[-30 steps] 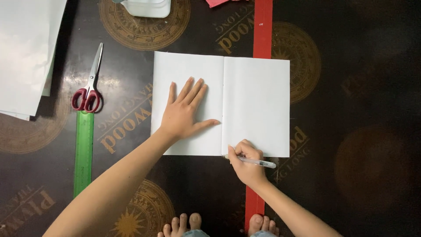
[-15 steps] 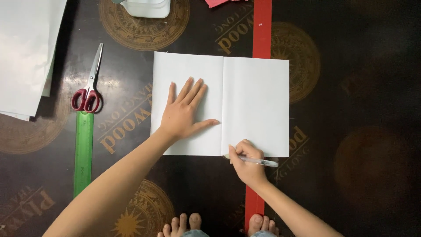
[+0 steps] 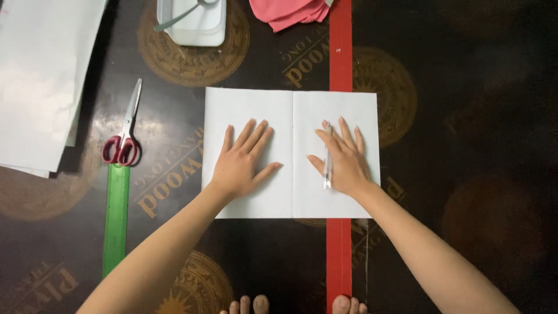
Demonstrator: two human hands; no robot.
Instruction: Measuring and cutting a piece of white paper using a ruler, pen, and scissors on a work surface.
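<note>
Hands: two — left hand (image 3: 241, 166) flat, fingers spread, on booklet (image 3: 290, 152); right hand (image 3: 344, 160) flat over one pen (image 3: 327, 163), lengthwise toward frame top.

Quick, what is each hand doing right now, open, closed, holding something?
Left hand: open, flat on the left page of the white booklet.
Right hand: open, flat on the right page, a pen lying across its fingers.

Red-handled scissors (image 3: 123, 135) lie closed at the left, their handles just above the top end of a green ruler (image 3: 115, 220). Large white sheets (image 3: 40, 81) fill the upper left corner. A white tray (image 3: 193, 22) sits at the top, a pink cloth (image 3: 290, 11) beside it. A red strip (image 3: 340, 46) runs down the dark surface (image 3: 476, 145).
</note>
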